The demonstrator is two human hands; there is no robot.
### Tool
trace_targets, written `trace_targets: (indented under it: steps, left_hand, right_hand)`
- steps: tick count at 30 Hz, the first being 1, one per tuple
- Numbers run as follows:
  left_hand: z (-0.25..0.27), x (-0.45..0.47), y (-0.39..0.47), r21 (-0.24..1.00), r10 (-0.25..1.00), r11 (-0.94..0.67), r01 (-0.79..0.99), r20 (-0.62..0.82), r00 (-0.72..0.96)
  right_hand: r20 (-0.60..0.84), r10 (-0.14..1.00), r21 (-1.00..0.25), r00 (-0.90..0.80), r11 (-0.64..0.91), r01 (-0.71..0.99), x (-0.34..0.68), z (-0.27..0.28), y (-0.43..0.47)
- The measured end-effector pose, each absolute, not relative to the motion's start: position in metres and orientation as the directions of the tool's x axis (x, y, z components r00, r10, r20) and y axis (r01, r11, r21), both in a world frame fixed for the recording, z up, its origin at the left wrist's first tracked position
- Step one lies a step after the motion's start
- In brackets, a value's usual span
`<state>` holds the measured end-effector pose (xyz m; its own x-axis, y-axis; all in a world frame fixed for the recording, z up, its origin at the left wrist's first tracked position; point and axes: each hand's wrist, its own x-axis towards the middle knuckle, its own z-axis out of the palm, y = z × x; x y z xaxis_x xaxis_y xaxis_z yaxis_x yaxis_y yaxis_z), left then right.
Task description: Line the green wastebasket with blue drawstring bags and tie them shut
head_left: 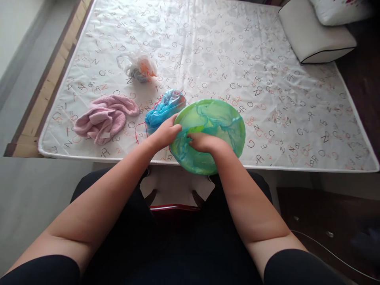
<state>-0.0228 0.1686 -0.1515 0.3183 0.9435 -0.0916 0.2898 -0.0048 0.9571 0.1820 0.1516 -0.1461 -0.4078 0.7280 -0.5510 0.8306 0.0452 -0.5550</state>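
Observation:
A round green bin [242,136] is tilted toward me at the mattress's front edge, its mouth facing up. Thin translucent blue plastic, which looks like a bag [221,128], lies crumpled against its inside. My left hand [171,130] grips the left rim, thumb on the inner side and the other fingers hidden behind. Inside the mouth, my right hand [201,142] has its fingers curled against the plastic; its fingertips are partly hidden. Just left of the bin lies a bundle of blue plastic bags [166,109] with red drawstrings.
A pink towel [102,118] lies crumpled on the letter-printed mattress [282,99] at the left. Behind it sits a clear plastic bag [139,67] with something orange inside. A white cushion [314,37] rests at the back right. A red-edged stool [175,207] shows between my legs.

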Motion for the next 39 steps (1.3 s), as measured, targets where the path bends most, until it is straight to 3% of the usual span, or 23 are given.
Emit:
trace_targets:
  steps: [2,5,8,10,12,15,22,25,27,29,33,35,37,39]
  left_hand:
    - [-0.158,-0.021,0.174,0.966,0.976,0.077,0.245,-0.124,0.180]
    - [-0.165,-0.017,0.178,0.978,0.989,0.131,0.164,-0.141,0.046]
    - [-0.164,-0.012,0.175,0.987,0.996,0.090,0.137,-0.089,-0.008]
    - [-0.163,-0.009,0.171,0.988,0.999,0.049,0.144,-0.049,0.001]
    - [-0.162,-0.006,0.167,0.989,1.000,0.018,0.148,-0.020,0.016]
    - [-0.165,-0.004,0.162,0.990,1.000,-0.007,0.142,0.005,0.013]
    - [-0.174,-0.005,0.164,0.997,0.998,-0.019,0.075,0.023,-0.063]
    - [-0.173,-0.005,0.163,0.996,0.994,-0.054,0.066,0.060,-0.088]
    - [-0.172,-0.005,0.162,0.996,0.993,-0.065,0.055,0.070,-0.092]
    - [-0.171,-0.004,0.161,0.997,0.993,-0.067,0.035,0.070,-0.095]
    - [-0.172,-0.001,0.160,0.998,0.990,-0.070,0.004,0.070,-0.120]
    - [-0.173,0.000,0.159,0.997,0.990,-0.079,0.018,0.081,-0.118]
    - [-0.173,-0.001,0.159,0.995,0.988,-0.093,0.043,0.098,-0.119]
    - [-0.173,-0.002,0.160,0.992,0.984,-0.109,0.067,0.117,-0.134]
  right_hand:
    - [-0.577,0.709,-0.546,-0.406,0.034,0.837,0.187,-0.136,0.152]
    - [-0.463,0.815,-0.659,-0.348,-0.053,0.750,0.196,-0.134,0.158]
    - [-0.362,0.923,-0.829,-0.130,-0.255,0.497,0.207,-0.140,0.169]
    - [-0.405,0.914,-0.869,0.035,-0.397,0.297,0.218,-0.145,0.178]
    - [-0.478,0.868,-0.859,0.136,-0.494,0.131,0.230,-0.148,0.185]
    - [-0.519,0.840,-0.848,0.159,-0.529,0.032,0.240,-0.145,0.189]
    - [-0.616,0.783,-0.759,-0.088,-0.619,-0.201,0.210,-0.140,0.175]
    - [-0.703,0.707,-0.698,0.073,-0.667,-0.262,0.204,-0.152,0.178]
    - [-0.738,0.650,-0.673,0.182,-0.689,-0.270,0.204,-0.160,0.182]
    - [-0.745,0.643,-0.665,0.174,-0.699,-0.264,0.204,-0.164,0.185]
    - [-0.656,0.750,-0.753,0.089,-0.640,-0.151,0.187,-0.167,0.181]
    - [-0.510,0.855,-0.855,0.094,-0.515,0.053,0.175,-0.170,0.175]
    - [-0.388,0.921,-0.878,-0.042,-0.356,0.319,0.164,-0.174,0.169]
    - [-0.421,0.871,-0.817,-0.254,-0.242,0.524,0.159,-0.174,0.165]
